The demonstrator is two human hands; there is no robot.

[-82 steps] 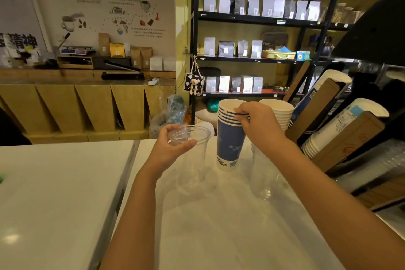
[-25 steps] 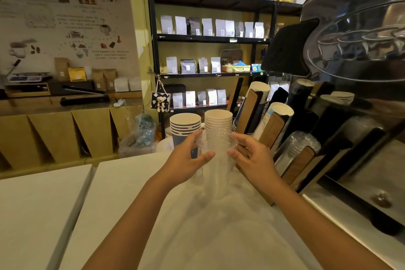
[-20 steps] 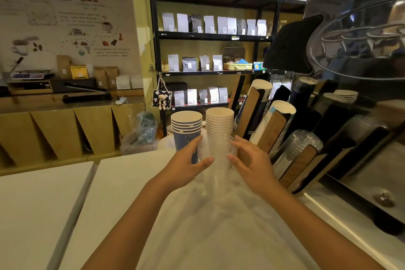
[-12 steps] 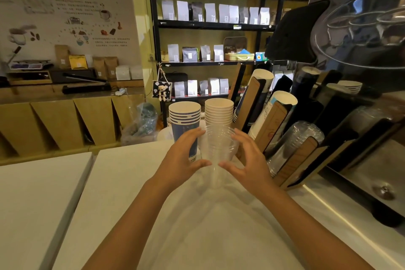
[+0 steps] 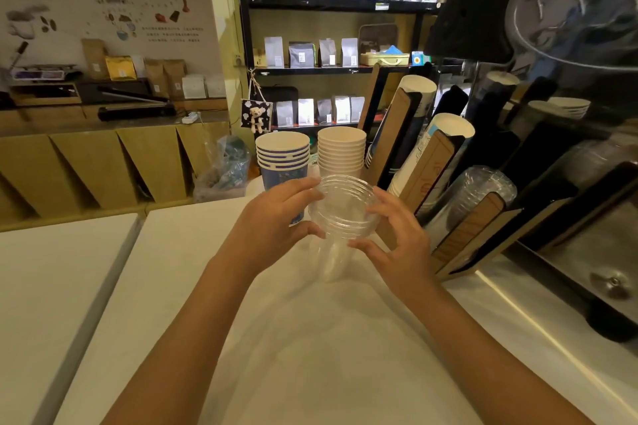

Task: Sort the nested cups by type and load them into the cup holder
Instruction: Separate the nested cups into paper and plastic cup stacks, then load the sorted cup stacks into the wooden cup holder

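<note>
In the head view, the left hand and the right hand are cupping a nested stack of clear thin-walled plastic cups from either side, fingers half-curled around its ribbed rims, with the base standing on or just above the white tabletop. The stack is looking light, slick and easily crushed, so a soft hold just below the stiffer rims seems safest for tipping it toward the slanted wooden cup holder at the right.

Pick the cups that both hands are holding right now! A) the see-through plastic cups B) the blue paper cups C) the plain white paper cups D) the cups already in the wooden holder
A: the left hand and the right hand each have fingers on a side of the stack of clear plastic cups, while the blue paper cups and the white paper cups stand untouched behind it.
</note>
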